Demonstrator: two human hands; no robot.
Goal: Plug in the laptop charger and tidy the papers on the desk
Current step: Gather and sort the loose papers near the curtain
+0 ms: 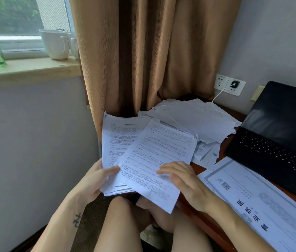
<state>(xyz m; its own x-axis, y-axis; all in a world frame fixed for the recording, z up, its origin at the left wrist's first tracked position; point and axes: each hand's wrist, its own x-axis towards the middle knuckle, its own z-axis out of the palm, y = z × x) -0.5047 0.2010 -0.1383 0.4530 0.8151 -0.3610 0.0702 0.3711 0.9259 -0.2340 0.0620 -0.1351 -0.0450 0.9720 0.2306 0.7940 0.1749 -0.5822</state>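
Head view over a seated person's lap (pixel 125 224): the left hand (pixel 96 180) pinches a stack of papers (pixel 118 140), thumb (pixel 111 170) on top. A crooked top sheet (pixel 154 157) lies under the right hand (pixel 185 182), its fingers (pixel 169 168) flat; unpinched, it may slide off. Beyond and right of that hand, loose papers (pixel 189 117) litter the desk (pixel 195 166); farther right, the charger (pixel 234 85) sits in its wall socket (pixel 240 90).

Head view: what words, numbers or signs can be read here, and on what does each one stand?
"营业执照": large characters, upside down, on the certificate.
Top sheet under the right hand: print too small to read.
Stack in the left hand: heading and text blurred.
Laptop keys: legends too small.
Certificate's QR code and small print: unreadable.
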